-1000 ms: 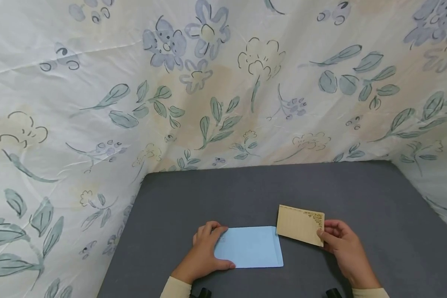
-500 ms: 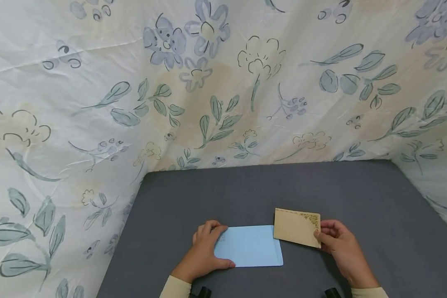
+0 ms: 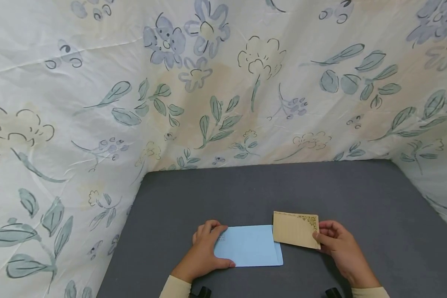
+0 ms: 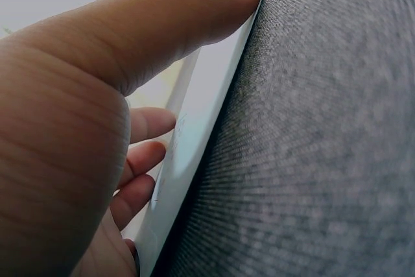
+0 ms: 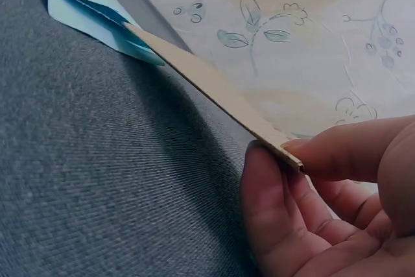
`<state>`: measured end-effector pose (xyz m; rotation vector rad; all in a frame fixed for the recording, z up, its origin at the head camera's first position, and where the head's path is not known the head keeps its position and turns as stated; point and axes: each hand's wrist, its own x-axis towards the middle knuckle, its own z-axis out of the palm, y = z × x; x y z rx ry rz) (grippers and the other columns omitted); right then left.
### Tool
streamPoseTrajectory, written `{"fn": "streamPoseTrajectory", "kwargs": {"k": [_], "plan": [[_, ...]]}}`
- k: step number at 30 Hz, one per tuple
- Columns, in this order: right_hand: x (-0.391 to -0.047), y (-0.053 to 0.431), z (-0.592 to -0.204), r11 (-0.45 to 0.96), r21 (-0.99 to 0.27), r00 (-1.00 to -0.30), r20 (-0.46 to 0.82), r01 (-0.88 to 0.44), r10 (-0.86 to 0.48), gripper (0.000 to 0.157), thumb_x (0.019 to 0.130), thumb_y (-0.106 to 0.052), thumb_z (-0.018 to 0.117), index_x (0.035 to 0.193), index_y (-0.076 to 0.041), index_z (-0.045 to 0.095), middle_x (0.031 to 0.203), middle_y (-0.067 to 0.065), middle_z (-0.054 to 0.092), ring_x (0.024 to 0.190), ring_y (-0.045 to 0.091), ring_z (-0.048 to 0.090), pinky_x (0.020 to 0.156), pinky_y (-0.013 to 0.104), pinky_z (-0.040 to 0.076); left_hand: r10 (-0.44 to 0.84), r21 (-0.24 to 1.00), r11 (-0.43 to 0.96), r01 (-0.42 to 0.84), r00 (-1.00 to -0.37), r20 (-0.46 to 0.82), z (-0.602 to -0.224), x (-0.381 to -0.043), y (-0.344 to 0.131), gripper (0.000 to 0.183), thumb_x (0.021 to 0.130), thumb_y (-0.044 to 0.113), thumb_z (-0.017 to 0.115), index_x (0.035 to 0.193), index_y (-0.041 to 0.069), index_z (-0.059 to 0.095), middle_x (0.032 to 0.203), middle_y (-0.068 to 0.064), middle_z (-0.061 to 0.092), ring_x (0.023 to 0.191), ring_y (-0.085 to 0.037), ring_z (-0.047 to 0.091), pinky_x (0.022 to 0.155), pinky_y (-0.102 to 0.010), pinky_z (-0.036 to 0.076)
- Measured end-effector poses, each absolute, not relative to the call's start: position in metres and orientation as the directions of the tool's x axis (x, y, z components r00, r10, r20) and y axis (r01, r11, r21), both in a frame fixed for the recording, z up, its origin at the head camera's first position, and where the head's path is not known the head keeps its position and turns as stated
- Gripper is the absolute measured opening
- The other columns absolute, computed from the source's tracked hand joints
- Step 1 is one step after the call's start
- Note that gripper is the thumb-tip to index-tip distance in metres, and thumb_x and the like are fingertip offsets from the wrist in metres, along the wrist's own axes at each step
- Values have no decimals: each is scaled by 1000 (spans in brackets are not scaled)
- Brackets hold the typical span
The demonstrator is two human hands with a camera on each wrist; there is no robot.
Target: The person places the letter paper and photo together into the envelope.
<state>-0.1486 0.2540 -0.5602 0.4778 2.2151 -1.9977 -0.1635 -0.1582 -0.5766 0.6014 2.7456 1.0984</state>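
Observation:
A light blue envelope [image 3: 247, 246] lies flat on the dark grey table. My left hand [image 3: 205, 252] holds its left end, thumb at the lower edge and index finger at the upper edge. In the right wrist view the envelope's mouth [image 5: 91, 11] gapes a little at its right end. A tan card [image 3: 295, 229] with ornate brown corner decoration is pinched at its right edge between the thumb and fingers of my right hand [image 3: 337, 248]. The card tilts up off the table, and its left corner meets the envelope's open end.
The dark grey table [image 3: 208, 194] extends behind and to both sides of the hands. A white floral cloth [image 3: 223, 82] hangs along its back and sides. Black wrist straps [image 3: 205, 292] show at the bottom edge.
My right hand has brought the card slightly left and down, so its left edge overlaps the envelope's right end more and sits more level. My left hand and the envelope have stayed put.

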Motion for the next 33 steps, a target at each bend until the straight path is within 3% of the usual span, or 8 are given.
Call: {"fn": "streamPoseTrajectory", "kwargs": {"k": [23,33], "plan": [[-145,257,-559,34,-946,-943,-319,323,100,42,103,2,69,138,11,48,103,11,65,85,23,70,70,38,60,403,680,661,318,-914,36,-579,-161,-158,97,73,56,100,153,19,60,146,3,41,137,-31,34,110,-68,24],[-142,266,-563,13,-949,-949,-316,316,16,38,103,4,69,134,11,48,103,12,64,86,25,70,72,41,62,408,682,652,333,-911,55,-581,-160,-158,97,74,57,100,153,18,60,145,3,42,135,-33,34,109,-70,23]]}}
